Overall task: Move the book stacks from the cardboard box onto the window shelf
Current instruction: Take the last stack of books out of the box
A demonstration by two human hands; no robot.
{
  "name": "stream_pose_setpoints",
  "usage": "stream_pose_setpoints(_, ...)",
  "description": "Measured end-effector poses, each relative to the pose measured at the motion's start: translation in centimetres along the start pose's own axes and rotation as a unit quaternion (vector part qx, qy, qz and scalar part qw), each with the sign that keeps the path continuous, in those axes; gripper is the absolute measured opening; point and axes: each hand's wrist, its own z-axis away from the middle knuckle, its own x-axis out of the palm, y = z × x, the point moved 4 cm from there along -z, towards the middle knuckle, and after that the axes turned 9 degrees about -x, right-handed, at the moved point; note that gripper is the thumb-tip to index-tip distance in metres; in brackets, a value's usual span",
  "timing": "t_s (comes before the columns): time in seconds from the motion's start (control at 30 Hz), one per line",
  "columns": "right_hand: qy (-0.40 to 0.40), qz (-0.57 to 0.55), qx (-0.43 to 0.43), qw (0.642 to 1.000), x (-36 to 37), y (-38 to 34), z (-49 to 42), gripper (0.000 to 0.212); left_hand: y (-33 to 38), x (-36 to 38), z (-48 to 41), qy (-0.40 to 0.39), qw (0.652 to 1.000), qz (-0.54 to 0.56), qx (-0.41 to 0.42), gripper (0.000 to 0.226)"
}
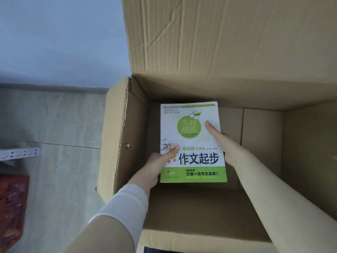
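A book stack (pixel 193 157) with a white and green cover on top sits inside the open cardboard box (pixel 124 136). My left hand (pixel 156 167) grips the stack's left edge, thumb on the cover. On the right edge my right hand (pixel 220 141) holds the stack, thumb lying across the cover and fingers hidden below. How many books lie under the top one is hidden. The window shelf is out of view.
The box's tall back flap (pixel 228 37) stands upright. Grey floor tiles (pixel 60 125) and a pale wall (pixel 60 37) lie to the left. A red perforated basket (pixel 12 203) and a white punched metal strip (pixel 20 154) sit at the far left.
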Motion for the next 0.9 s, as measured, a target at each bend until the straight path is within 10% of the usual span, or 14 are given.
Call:
stream_pose_setpoints(0.1,0.014,0.020,-0.008,1.000,-1.5,-1.2,5.0,0.117,-0.2,1.0,4.2,-0.013,1.000,-0.010,0.020,0.036)
stream_pose_setpoints(0.23,0.026,0.035,-0.056,0.997,-1.9,-3.6,13.8,0.067,-0.6,1.5,12.4,-0.032,0.997,0.004,0.068,0.033)
stream_pose_setpoints(0.47,-0.006,0.113,-0.161,0.980,1.6,-7.3,29.6,0.071,-4.9,-3.1,27.5,-0.028,0.980,0.006,0.196,0.060)
stream_pose_setpoints(0.73,-0.136,0.149,-0.298,0.933,17.4,-12.1,49.0,0.021,-10.7,-17.5,47.1,0.076,0.944,0.110,0.302,0.054)
stream_pose_setpoints(0.9,-0.235,0.173,-0.362,0.885,32.9,-14.7,57.3,0.029,-14.2,-30.5,56.4,0.176,0.895,0.201,0.357,0.050)
